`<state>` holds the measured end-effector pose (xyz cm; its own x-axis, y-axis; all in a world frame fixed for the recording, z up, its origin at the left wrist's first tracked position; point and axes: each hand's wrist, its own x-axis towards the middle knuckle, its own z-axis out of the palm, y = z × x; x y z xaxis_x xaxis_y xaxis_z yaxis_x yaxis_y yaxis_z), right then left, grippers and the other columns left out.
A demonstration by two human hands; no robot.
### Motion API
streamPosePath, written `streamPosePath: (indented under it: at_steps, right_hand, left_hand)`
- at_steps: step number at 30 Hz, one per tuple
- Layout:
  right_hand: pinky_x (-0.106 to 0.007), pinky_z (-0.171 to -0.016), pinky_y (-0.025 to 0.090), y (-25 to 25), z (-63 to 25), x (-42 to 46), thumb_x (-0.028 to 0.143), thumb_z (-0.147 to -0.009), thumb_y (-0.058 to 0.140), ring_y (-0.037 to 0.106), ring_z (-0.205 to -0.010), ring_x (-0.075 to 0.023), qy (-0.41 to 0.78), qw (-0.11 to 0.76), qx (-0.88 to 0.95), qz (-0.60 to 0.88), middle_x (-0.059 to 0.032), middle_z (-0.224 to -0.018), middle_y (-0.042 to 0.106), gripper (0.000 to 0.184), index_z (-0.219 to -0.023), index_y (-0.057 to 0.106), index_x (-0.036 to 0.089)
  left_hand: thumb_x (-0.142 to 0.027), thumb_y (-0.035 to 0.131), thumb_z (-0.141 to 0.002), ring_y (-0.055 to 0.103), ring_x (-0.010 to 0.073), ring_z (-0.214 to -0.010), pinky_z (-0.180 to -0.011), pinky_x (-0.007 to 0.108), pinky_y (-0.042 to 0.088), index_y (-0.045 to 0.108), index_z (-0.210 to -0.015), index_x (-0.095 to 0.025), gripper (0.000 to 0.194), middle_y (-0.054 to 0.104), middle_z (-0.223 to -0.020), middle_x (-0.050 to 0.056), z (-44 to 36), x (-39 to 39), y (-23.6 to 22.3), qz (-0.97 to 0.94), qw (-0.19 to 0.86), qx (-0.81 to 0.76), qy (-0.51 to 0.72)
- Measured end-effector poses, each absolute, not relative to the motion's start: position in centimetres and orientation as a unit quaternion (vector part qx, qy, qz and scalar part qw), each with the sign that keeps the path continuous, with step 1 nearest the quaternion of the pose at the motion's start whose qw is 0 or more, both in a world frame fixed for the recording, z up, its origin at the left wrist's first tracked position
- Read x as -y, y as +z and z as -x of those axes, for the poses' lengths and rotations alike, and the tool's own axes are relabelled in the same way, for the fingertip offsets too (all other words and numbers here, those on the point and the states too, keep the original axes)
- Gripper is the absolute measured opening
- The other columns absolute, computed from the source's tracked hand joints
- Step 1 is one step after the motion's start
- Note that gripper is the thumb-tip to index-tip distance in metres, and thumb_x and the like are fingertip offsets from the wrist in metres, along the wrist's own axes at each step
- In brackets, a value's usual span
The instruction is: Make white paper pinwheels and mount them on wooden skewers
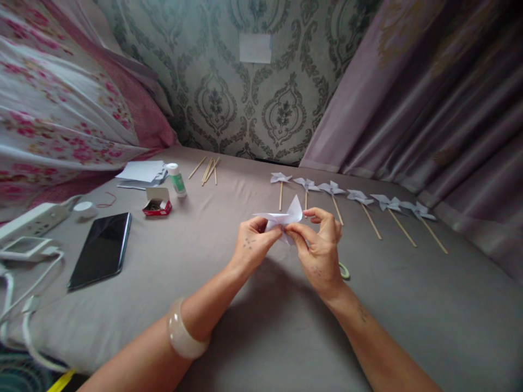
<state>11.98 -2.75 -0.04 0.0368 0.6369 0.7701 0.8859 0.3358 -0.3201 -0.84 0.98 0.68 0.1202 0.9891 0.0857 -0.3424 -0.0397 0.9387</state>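
A white paper pinwheel (281,219) is held up between both hands in the middle of the view, one pointed blade standing upward. My left hand (255,239) pinches its left side with thumb and fingers. At the lower right of the paper, the thumb and forefinger of my right hand (318,245) close on it near its centre, while the other fingers curl. Whether the right fingertips also hold a pin is too small to tell. Behind and right of my hands lies a row of several finished-looking pinwheels (358,197) on wooden sticks.
Loose wooden sticks (210,170), a glue bottle (176,179), paper sheets (141,173) and an open red box (157,204) of small metal pieces lie at the back left. A tablet (100,250), white cap (85,209) and power strip (36,222) are farther left. A green handle loop (344,270) shows beside my right wrist.
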Motion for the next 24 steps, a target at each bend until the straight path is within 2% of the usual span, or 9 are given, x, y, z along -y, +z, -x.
streamPosePath:
  at_steps: [9,24]
  right_hand:
    - [-0.043,-0.093,0.036,0.63,-12.48,2.87,0.028,-0.089,0.058,0.048,-0.11,-0.0254,-0.142,0.429,0.707,0.544,-0.0061,-0.119,0.052,0.013,-0.089,0.071,0.028]
    - [-0.047,-0.096,0.037,0.8,-12.58,2.65,0.027,-0.087,0.06,0.048,-0.111,-0.0269,-0.081,0.434,0.703,0.558,-0.0078,-0.118,0.055,0.012,-0.086,0.072,0.025]
  left_hand:
    - [-0.022,0.071,-0.063,0.057,0.0135,-0.061,-0.06,0.024,0.044,0.075,-0.07,-0.016,0.01,0.068,-0.066,0.001,1.13,-0.8,0.92,-0.494,0.582,-0.328,0.556]
    - [-0.022,0.069,-0.066,0.052,0.0118,-0.057,-0.055,0.022,0.039,0.074,-0.074,-0.014,0.012,0.064,-0.062,0.001,1.48,-0.9,0.92,-0.545,0.566,-0.336,0.519]
